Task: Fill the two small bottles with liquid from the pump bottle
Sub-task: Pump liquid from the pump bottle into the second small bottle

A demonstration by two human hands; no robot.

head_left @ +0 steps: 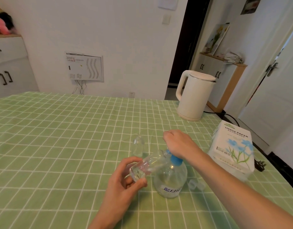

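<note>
Clear plastic pump bottle [170, 179] stands upright on the green checked table [59, 146], toward the near right part of the cloth, blue collar on top. Right hand [178, 143] sits over the pump head, palm down, wrist arched above it, forearm coming in from the near right corner; the pump head itself is hidden under the hand, so I cannot tell how far it is pressed.

Left hand [126, 176] is clamped on the first small bottle [148, 164], thumb and fingers around its base end. Long axis of this bottle is strongly tilted, nearly lying over: base toward the near left, mouth pointing up and right at the nozzle just under the right hand. Mouth and nozzle look touching or just beside each other; the exact overlap is blurred. A little clear liquid seems to sit at the low base end.

Second small bottle [138, 145] stands upright and open behind the held one, toward the far edge, apart from both hands; the left hand is the nearer one to it.

Judgement: filling of the first bottle in hand; second bottle looks empty.
</note>
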